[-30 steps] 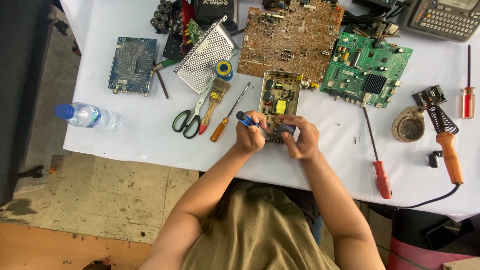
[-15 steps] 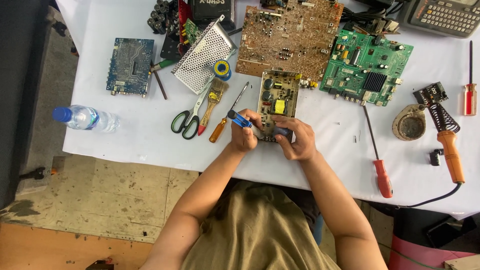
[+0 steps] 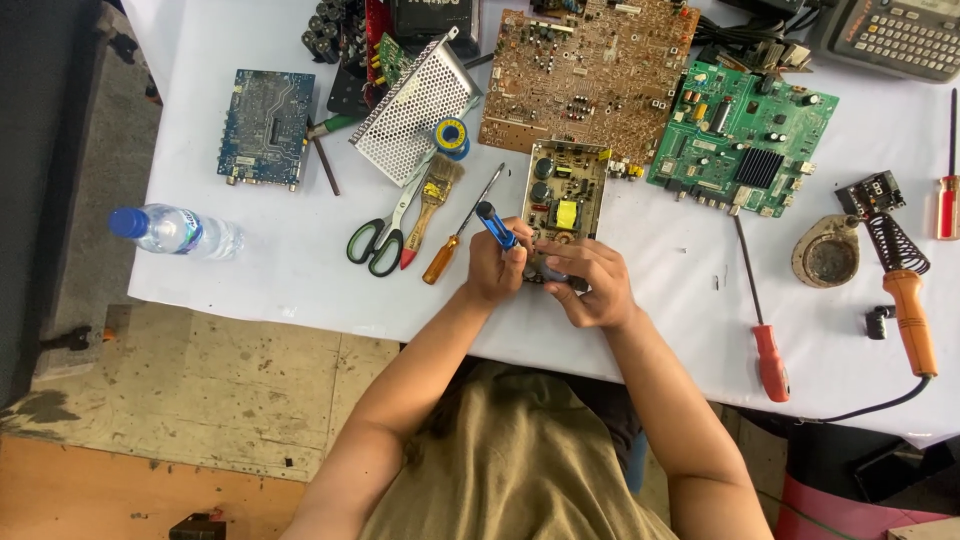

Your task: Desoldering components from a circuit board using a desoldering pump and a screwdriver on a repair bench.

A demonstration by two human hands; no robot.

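Left hand point(image 3: 495, 268) gripping blue-handled tool point(image 3: 497, 225), tip at small power board point(image 3: 563, 195) on counter point(image 3: 640, 270); right hand point(image 3: 590, 285) clamped on board's near end. Work on board looks mid-course; outcome not visible

Counted on tabletop point(image 3: 250, 270):
Circuit boards: four – blue point(image 3: 265, 127), brown point(image 3: 590, 75), green point(image 3: 742, 140), small tan point(image 3: 566, 190).
Screwdrivers: four – blue-handled point(image 3: 496, 224), orange-handled point(image 3: 462, 227), two red-handled point(image 3: 762, 320) point(image 3: 948, 170).
Scissors: one point(image 3: 381, 233).
Brush: one point(image 3: 430, 205).
Water bottle: one point(image 3: 174, 229).
Soldering iron: one point(image 3: 908, 310).
Hands: two point(image 3: 497, 265) point(image 3: 590, 283).
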